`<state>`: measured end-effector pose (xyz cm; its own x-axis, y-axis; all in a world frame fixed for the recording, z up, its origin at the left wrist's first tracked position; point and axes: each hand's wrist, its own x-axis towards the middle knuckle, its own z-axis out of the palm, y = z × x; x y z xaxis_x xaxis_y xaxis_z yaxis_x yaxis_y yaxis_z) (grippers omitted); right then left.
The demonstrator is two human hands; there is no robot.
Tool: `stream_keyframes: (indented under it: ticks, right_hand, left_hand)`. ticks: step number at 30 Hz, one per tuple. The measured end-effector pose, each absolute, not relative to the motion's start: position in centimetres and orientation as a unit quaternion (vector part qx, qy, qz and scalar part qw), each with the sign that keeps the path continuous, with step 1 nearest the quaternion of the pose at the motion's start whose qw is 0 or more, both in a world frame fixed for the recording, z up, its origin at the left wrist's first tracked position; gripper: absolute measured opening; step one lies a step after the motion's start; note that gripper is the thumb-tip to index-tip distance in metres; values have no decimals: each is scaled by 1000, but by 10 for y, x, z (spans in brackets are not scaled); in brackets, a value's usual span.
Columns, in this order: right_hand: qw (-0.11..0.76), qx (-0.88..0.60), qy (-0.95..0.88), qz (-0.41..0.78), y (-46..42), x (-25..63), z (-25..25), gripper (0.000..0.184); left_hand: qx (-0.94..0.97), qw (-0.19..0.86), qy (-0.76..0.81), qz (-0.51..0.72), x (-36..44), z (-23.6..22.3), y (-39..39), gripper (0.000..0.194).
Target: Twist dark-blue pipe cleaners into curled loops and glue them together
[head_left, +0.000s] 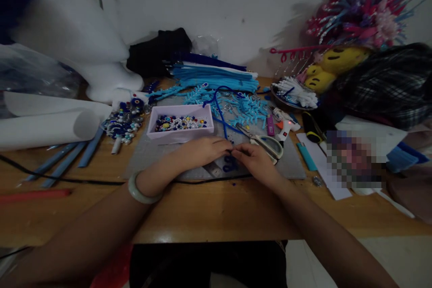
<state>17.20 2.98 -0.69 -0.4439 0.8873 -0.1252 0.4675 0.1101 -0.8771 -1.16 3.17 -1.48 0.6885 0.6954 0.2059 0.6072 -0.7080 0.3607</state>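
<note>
My left hand [201, 151] and my right hand [255, 159] meet over a grey mat [141, 162] near the table's front. Both are closed, pinching a dark blue pipe cleaner [221, 114] whose coiled end [230, 163] lies between the fingertips. The stem runs away from me toward a pile of light blue pipe-cleaner pieces [236, 105]. A pale green bangle [140, 191] circles my left wrist. A white tray of mixed beads [180, 123] stands just beyond my left hand. Scissors [265, 141] lie just beyond my right hand.
A glue gun [286, 128], a pink lighter [270, 124] and a teal lighter [306, 156] lie right of the mat. White paper rolls [47, 128], blue sticks [67, 159] and a black cable [67, 181] occupy the left. Stacked blue stems [212, 78], a foam head [84, 36] and a colourful headpiece [364, 4] line the wall.
</note>
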Motion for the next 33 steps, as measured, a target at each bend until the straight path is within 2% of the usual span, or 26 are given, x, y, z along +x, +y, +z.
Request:
stream_keyframes:
  ticks: [3,7,9,11,14,19,22,26,29,33]
  right_hand:
    - [252,-485,-670,503,32,172,-8,19]
    - [369,-495,-587,524,36,173,-13,19]
    - [419,-484,-543,543,38,172,-17,20]
    - [453,-474,-511,556,39,171,-21,21]
    - [464,-474,-495,561,39,169,-23,21]
    - [390,-494,-505,590,40,172,-15,20]
    - [366,-476,-556,574,41,174,-11,18]
    - [367,-453,-594,555,40,173,-9,16]
    - [371,-467,-579,556,40,170,-16,18]
    - [419,-476,-516,576,42,165,-27,21]
  left_hand:
    - [852,225,409,236,-6,-13,30,19]
    - [651,455,469,387,8,-13,28,38]
    - [554,567,468,391,15,-14,26,34]
    - [496,626,459,389,20,-15,24,25]
    - [465,645,448,410,23,-17,21,17]
    - [416,633,434,489,22,-20,23,12]
    - [365,669,400,509,24,-21,24,13]
    - [312,720,371,497,28,-23,21,18]
    - [295,716,380,506,29,-24,19,19]
    - [305,707,379,514,30,-25,22,18]
